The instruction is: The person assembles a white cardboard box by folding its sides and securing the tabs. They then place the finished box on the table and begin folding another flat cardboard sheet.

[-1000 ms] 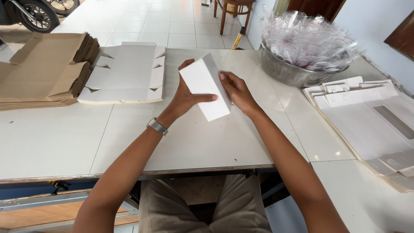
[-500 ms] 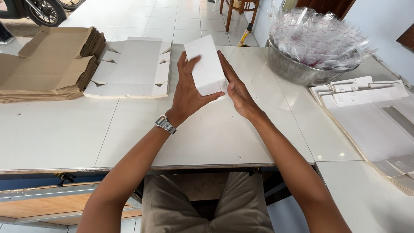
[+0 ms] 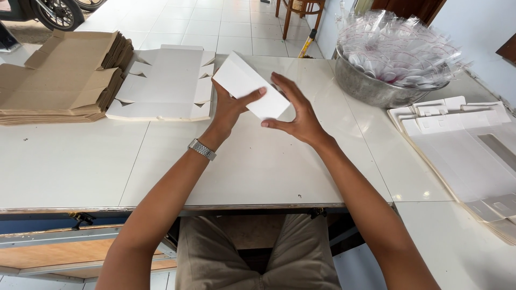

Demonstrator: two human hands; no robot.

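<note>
I hold a white cardboard box (image 3: 248,86), folded into a long shape, just above the middle of the white table (image 3: 258,166). My left hand (image 3: 230,107) grips it from the near left side, thumb across its lower face; a metal watch is on that wrist. My right hand (image 3: 298,110) supports the box's right end, fingers spread behind it. A stack of flat white box blanks (image 3: 164,83) lies just left of the box.
A pile of flat brown cardboard blanks (image 3: 59,75) sits at the far left. A metal bowl (image 3: 371,86) full of clear plastic bags stands at the back right. More flat white windowed blanks (image 3: 462,150) lie along the right edge.
The white box went from a flat slanted piece to an opened shape, was lifted and turned, and now lies tilted lengthwise between both hands, lower and further right.
</note>
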